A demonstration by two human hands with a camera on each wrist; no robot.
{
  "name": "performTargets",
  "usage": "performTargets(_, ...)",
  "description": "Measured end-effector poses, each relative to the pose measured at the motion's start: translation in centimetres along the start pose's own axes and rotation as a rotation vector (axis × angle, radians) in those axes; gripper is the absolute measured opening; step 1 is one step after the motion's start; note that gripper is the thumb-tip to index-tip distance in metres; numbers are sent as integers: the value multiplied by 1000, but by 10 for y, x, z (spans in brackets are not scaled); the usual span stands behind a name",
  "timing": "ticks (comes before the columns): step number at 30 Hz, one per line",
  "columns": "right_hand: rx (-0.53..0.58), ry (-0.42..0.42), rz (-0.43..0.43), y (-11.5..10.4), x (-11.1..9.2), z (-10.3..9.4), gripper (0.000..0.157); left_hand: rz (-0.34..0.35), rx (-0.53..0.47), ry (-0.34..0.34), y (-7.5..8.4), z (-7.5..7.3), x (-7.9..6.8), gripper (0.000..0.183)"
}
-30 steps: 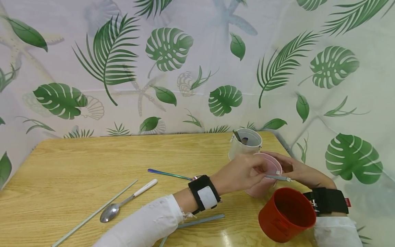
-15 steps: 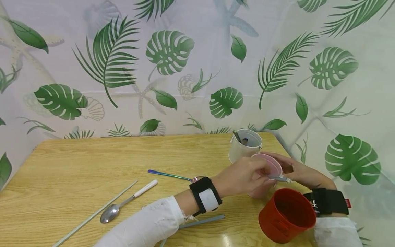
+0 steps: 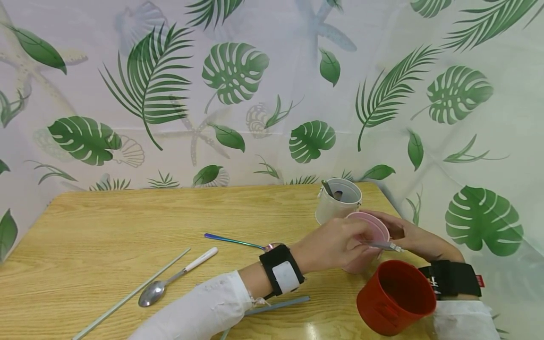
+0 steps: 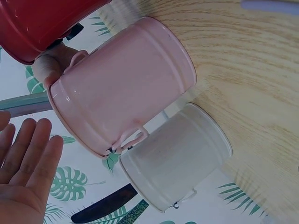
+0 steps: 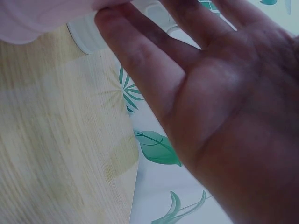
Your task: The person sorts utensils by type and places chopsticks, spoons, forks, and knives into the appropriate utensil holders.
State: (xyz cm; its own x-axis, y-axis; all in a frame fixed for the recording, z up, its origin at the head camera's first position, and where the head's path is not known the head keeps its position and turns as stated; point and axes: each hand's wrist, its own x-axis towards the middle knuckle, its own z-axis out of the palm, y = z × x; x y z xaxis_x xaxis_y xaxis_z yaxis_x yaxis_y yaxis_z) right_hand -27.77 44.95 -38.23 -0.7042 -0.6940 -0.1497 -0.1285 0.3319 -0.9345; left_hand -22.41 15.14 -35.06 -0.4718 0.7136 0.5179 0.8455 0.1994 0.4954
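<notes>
A pink bucket (image 4: 121, 88) is near the table's right side, its open top facing up in the head view. My left hand (image 3: 333, 243) is over its near left rim, pinching a narrow grey strip (image 3: 384, 245) with a clear-whitish end. The strip lies across the bucket's mouth; the left wrist view shows the hand's other fingers (image 4: 30, 163) stretched out. My right hand (image 3: 418, 238) holds the bucket's far right side, its fingertips (image 5: 110, 16) against the pink wall. In front of it, a red bucket (image 3: 393, 297) leans to one side.
A white bucket (image 3: 337, 208) holding dark-handled utensils stands behind the pink one. On the table (image 3: 161, 212) lie a white-handled spoon (image 3: 174, 278), a rainbow-coloured spoon (image 3: 233, 241), a long pale-green strip (image 3: 131, 295) and a blue-grey strip (image 3: 278, 304). A leaf-patterned cloth (image 3: 272, 94) hangs behind.
My left hand has shifted slightly right with the grey strip, and one of two clear-whitish ends has gone from sight. My right hand and the buckets stay nearly where they were.
</notes>
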Motion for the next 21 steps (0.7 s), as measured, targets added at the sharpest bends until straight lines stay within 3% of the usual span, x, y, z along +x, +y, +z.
performTargets(13,17,-22,-43,1,1,1,79,27,13,57,3,-6,-5,24)
performTargets(21,-16,-24,-49,5,2,-1,80,83,40,95,9,-20,-10,21)
